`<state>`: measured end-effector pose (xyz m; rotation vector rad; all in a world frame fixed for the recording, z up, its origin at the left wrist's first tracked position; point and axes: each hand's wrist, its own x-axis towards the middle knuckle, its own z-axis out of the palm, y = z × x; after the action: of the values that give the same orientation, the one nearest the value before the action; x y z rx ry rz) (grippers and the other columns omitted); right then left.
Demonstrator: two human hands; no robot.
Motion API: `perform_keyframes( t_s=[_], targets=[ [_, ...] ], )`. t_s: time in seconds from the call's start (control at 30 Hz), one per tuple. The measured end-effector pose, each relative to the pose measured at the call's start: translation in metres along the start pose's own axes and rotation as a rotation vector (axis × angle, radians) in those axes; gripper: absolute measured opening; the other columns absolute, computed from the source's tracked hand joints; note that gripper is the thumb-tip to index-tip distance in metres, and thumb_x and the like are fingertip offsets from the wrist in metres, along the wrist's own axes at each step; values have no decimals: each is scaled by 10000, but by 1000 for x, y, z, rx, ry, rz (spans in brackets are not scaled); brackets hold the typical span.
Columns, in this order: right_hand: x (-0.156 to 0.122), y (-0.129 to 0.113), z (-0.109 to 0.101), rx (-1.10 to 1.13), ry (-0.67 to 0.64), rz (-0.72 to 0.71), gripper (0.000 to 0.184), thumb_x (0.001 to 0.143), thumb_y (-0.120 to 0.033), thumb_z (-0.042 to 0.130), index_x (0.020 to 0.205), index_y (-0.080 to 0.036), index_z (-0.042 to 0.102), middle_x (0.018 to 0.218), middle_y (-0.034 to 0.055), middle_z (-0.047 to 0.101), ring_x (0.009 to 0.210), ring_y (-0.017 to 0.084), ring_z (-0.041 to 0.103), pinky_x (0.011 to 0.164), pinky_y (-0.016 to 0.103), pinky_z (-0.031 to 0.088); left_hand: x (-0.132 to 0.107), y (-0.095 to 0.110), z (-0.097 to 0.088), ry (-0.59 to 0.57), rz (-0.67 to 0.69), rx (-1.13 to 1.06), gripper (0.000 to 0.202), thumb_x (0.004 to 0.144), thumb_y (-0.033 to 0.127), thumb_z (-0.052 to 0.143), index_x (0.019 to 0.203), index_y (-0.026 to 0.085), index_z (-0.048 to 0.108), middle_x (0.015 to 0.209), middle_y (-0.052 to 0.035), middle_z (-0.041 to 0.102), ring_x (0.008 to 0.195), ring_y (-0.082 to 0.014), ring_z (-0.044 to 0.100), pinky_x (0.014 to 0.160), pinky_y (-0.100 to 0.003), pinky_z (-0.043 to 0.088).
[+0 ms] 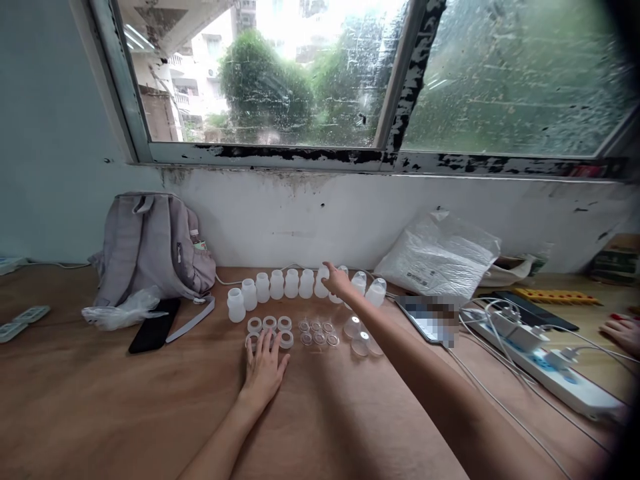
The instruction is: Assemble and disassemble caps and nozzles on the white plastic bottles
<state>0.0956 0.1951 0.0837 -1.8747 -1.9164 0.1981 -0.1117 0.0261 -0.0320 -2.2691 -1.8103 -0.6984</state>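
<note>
A curved row of small translucent white bottles [291, 285] stands along the back of the table. My right hand [336, 280] reaches to the right part of that row, thumb and index finger closed about the top of one bottle [320, 287]. Further right, bottles [376, 292] wear clear domed covers. Nearer me, my left hand [265, 367] lies with fingers spread over white rings [270, 323] set in two rows, partly hiding the front ones. Beside them are small clear round pieces [319, 333] in two rows. Clear domed covers [360, 344] lie partly behind my right forearm.
A grey backpack [150, 247], a plastic bag [123, 310] and a black phone [155, 327] lie left. On the right are a clear plastic package [440, 257], another phone [423, 320] and a power strip [545, 363] with trailing cables. Another person's hand [623, 330] shows at the right edge.
</note>
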Motion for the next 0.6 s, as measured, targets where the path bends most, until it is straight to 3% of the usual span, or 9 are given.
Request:
perform_keyframes(
  t_s=[0.13, 0.3, 0.43, 0.6],
  targets=[
    [-14, -2, 6, -48, 95, -28, 369, 779, -241, 469, 1141, -191, 427, 1077, 146, 455, 787, 208, 542, 635, 298, 370, 0, 1, -2, -3, 3, -14, 416, 827, 350, 395, 1220, 219, 433, 1272, -110, 444, 1188, -263, 360, 976, -526, 216],
    [-23, 0, 10, -26, 159, -67, 257, 782, -219, 472, 1028, -154, 443, 953, 108, 504, 789, 202, 519, 643, 283, 349, 0, 1, -4, -13, -7, -27, 412, 827, 356, 395, 1217, 229, 431, 1269, -104, 448, 1187, -258, 364, 975, -529, 219],
    [-34, 7, 0, 39, 209, -112, 206, 794, -232, 454, 987, -160, 457, 953, 87, 515, 809, 186, 511, 681, 274, 351, 0, 2, -7, 20, 10, -35, 418, 827, 314, 405, 1236, 226, 399, 1278, -104, 436, 1187, -253, 365, 973, -532, 227],
    [-85, 21, -19, 331, 320, -134, 257, 805, -347, 440, 987, -173, 491, 945, 82, 545, 650, 142, 519, 665, 285, 394, 1, 11, -17, 142, 84, -125, 464, 834, 273, 404, 1283, 207, 309, 1313, -110, 381, 1196, -223, 359, 987, -447, 274]
  ],
)
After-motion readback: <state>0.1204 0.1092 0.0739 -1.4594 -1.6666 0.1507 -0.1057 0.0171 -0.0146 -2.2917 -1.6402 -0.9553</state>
